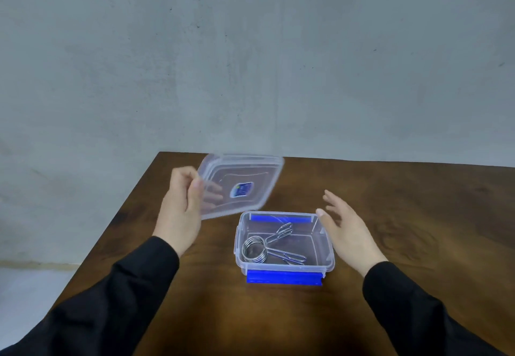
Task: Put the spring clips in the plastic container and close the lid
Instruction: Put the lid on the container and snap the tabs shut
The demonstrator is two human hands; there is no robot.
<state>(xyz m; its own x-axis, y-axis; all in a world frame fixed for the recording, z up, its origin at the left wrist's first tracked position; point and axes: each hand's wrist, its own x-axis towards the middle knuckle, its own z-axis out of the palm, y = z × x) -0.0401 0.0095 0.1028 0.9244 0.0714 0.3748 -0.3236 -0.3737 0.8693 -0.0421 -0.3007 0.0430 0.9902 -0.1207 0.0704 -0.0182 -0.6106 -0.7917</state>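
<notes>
A clear plastic container [324, 261] with blue latches at its near and far sides stands open on the wooden table. Metal spring clips [262, 247] lie inside it, coil to the left, handles pointing right. My left hand [181, 205] grips the left edge of the clear lid [245, 177], holding it tilted in the air up and to the left of the container. A small blue sticker sits at the lid's middle. My right hand [348, 227] hovers open beside the container's right wall, fingers spread, holding nothing.
The brown wooden table [404, 216] ends at a left edge running diagonally near my left arm and at a far edge against a grey concrete wall [250, 63]. Pale floor shows at the lower left.
</notes>
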